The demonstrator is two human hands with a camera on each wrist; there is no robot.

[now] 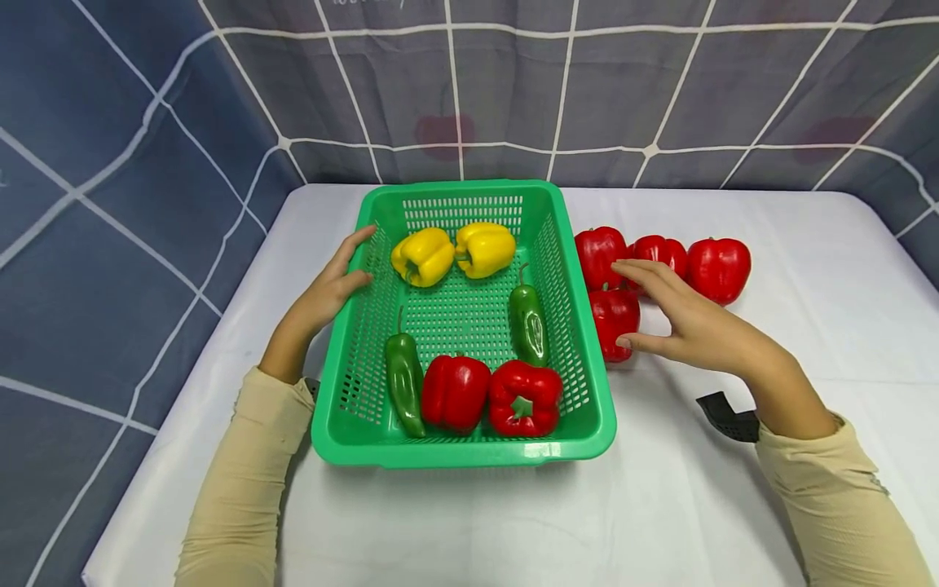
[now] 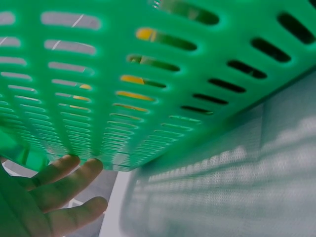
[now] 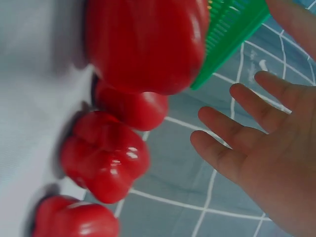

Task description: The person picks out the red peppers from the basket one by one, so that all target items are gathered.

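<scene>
My left hand (image 1: 326, 292) rests at the left rim of a green basket (image 1: 469, 453), thumb and index finger reaching over it; in the left wrist view other fingers (image 2: 74, 182) extend loosely along the outer wall. The basket holds two yellow bell peppers (image 1: 486, 249) at the back, a long green pepper (image 1: 404, 383) on the left, another green pepper (image 1: 528, 324) on the right and two red bell peppers (image 1: 456, 393) in front. My right hand (image 1: 685, 319), fingers spread and holding nothing, hovers by a red bell pepper (image 1: 613, 314) beside the basket's right wall.
Several red bell peppers (image 1: 719, 269) lie on the white-covered table (image 1: 814, 342) to the basket's right, some close together. A dark checked cloth (image 1: 513, 90) with white lines rises behind the table and along its left side.
</scene>
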